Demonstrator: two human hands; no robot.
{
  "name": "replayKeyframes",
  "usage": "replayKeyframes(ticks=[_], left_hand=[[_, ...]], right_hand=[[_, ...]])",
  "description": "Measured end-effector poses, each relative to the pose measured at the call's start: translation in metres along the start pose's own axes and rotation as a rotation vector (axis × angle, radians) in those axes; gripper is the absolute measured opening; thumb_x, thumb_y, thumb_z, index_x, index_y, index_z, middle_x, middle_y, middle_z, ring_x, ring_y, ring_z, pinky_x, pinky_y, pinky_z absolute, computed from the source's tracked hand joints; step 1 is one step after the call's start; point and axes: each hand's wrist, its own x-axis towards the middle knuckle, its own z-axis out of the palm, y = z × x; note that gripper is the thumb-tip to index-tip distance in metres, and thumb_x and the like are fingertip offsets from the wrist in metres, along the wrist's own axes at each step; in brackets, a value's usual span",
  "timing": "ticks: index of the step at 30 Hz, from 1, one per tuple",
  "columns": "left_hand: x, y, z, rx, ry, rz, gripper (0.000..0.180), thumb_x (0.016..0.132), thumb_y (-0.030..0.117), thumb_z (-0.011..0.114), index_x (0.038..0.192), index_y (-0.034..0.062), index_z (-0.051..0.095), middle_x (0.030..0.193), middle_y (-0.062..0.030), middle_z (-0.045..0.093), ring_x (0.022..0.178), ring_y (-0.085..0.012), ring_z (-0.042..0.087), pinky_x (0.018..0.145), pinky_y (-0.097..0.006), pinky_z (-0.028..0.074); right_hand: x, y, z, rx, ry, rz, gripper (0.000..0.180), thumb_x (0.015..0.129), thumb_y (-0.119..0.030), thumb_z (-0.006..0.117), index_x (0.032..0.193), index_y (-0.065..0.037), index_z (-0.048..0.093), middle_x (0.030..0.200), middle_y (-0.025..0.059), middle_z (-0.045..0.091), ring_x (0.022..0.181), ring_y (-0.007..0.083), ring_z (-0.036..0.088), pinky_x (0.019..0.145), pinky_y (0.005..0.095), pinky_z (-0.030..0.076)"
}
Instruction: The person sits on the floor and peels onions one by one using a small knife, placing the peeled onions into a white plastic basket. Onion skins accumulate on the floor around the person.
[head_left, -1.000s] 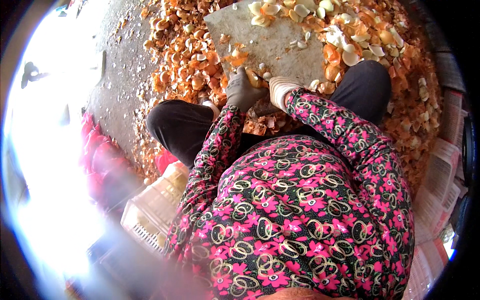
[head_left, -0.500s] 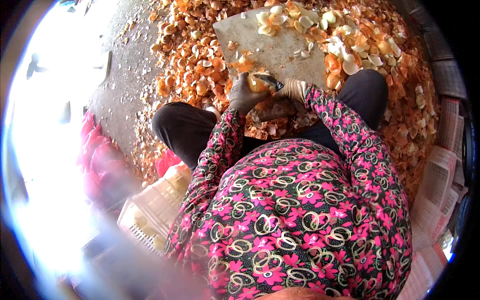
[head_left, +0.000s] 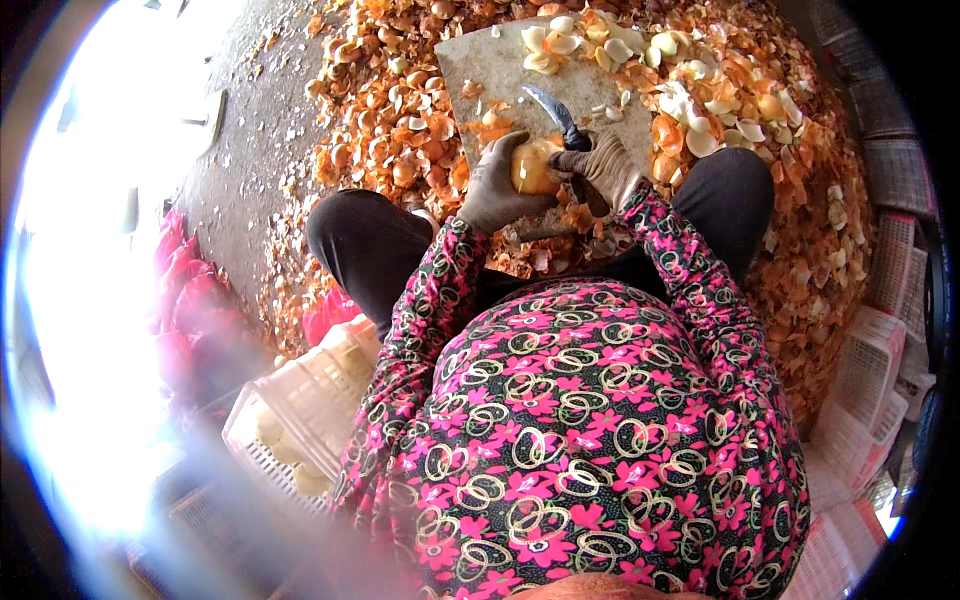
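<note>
My left hand [head_left: 492, 185], in a grey glove, grips a pale yellow onion [head_left: 533, 166] above my lap. My right hand [head_left: 602, 168], also gloved, holds a curved dark knife [head_left: 553, 110] whose blade points up and away over the onion. Both hands meet just in front of a grey cutting board [head_left: 500, 70] that lies on the ground. Pale peeled onion pieces [head_left: 560, 38] lie along the board's far edge. My flowered sleeves run up from the lower part of the picture.
Orange onion skins [head_left: 390, 110] cover the ground around the board and my knees. A white plastic crate [head_left: 300, 410] with peeled onions stands at my left. Red mesh sacks [head_left: 190, 300] lie further left. White crates [head_left: 880, 350] are stacked at right.
My hands have lifted from the board's near edge with the onion, and the knife blade now stands up over it. The view has tilted down slightly.
</note>
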Motion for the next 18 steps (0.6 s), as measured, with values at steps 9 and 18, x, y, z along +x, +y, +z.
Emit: replayKeyframes(ticks=[9,18], left_hand=[[0.008,0.008,0.001,-0.943,-0.074,-0.195,0.081,0.054,0.017,0.082,0.127,0.0016,0.05,0.117,-0.0085,0.057,0.111,-0.0214,0.054,0.097,-0.035,0.045],[0.012,0.004,0.011,-1.381,-0.001,-0.225,0.083,0.065,0.03,0.08,0.132,0.0012,0.042,0.124,-0.0141,0.054,0.113,-0.0293,0.055,0.096,-0.046,0.048]], right_hand=[[-0.02,0.006,-0.014,0.835,-0.196,0.098,0.035,0.081,-0.022,0.065,0.111,-0.004,0.059,0.079,0.0014,0.063,0.052,0.0121,0.056,0.044,0.0281,0.049],[-0.046,-0.024,-0.038,0.867,-0.078,-0.053,0.029,0.08,-0.017,0.067,0.105,-0.005,0.056,0.067,0.002,0.056,0.05,0.0134,0.053,0.042,0.0276,0.048]])
